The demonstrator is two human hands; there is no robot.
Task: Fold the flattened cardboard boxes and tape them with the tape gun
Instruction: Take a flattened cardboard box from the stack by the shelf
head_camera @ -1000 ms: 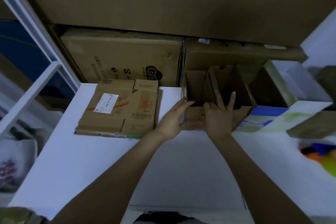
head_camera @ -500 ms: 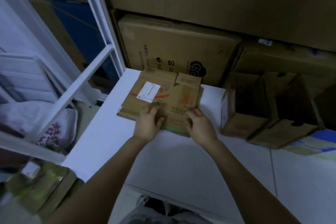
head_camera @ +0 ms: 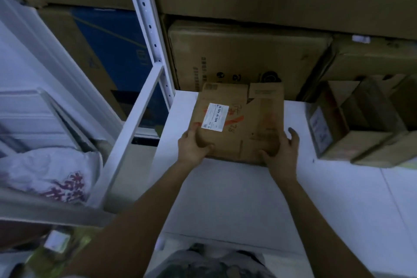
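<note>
Head view: a flattened cardboard box [head_camera: 246,128] lies at the far left corner of the white desk [head_camera: 237,205], held at its near edge by both hands. It is brown, with a white printed label [head_camera: 215,117] on its left half, red marker strokes beside the label, and a slit between two flaps at its far edge. Its far edge reaches the big brown carton [head_camera: 243,52] that stands behind the desk.

The left hand [head_camera: 194,145] grips the near left corner of the box, thumb curled on top just below the label and the other fingers wrapped round the left edge. The right hand [head_camera: 279,153] holds the near right corner, thumb pressed on the top face, the fingers running up along the right edge and only loosely bent. A dark shadow sits under the near edge between the two hands; whether the box is raised off the desk or resting on it cannot be told.

Along the right part of the far edge stand two opened boxes [head_camera: 352,128], side by side with their openings facing up. Left of the desk a white shelf post [head_camera: 146,29] rises past a blue carton [head_camera: 112,52], and lower left lies a white bag [head_camera: 52,176] with purple print.
</note>
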